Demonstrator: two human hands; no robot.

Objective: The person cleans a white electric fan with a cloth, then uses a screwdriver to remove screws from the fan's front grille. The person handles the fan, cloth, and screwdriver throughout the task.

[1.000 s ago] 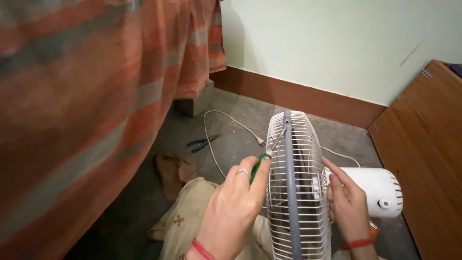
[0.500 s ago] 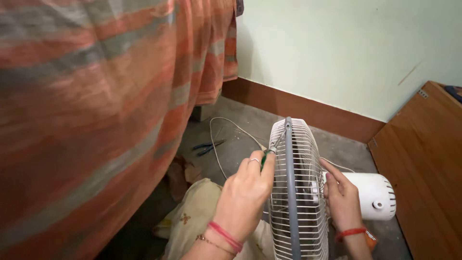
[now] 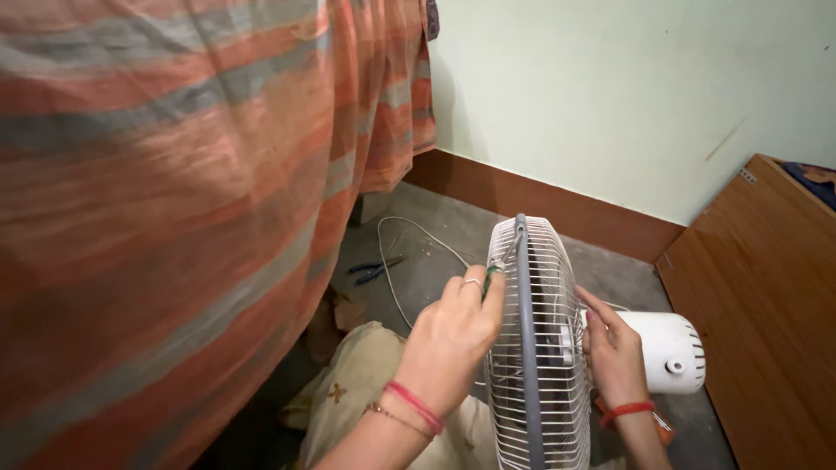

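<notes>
Down on the grey floor (image 3: 453, 252) next to the striped orange cloth (image 3: 174, 200), the fan (image 3: 535, 348) stands on edge, its wire cage facing sideways and the white motor housing (image 3: 666, 352) poking out to the right. Left hand (image 3: 453, 335) is curled around a green-handled screwdriver (image 3: 494, 271), tip up by the grey rim near the top of the cage. Right hand (image 3: 614, 348) is spread flat against the back grille, bracing it. Compared with a second ago the view has swung in closer and the left hand sits a bit higher on the rim, so the tool looks lined up on a fastener there. Pliers (image 3: 376, 268) and a white cord (image 3: 409, 252) lie further back, untouched.
</notes>
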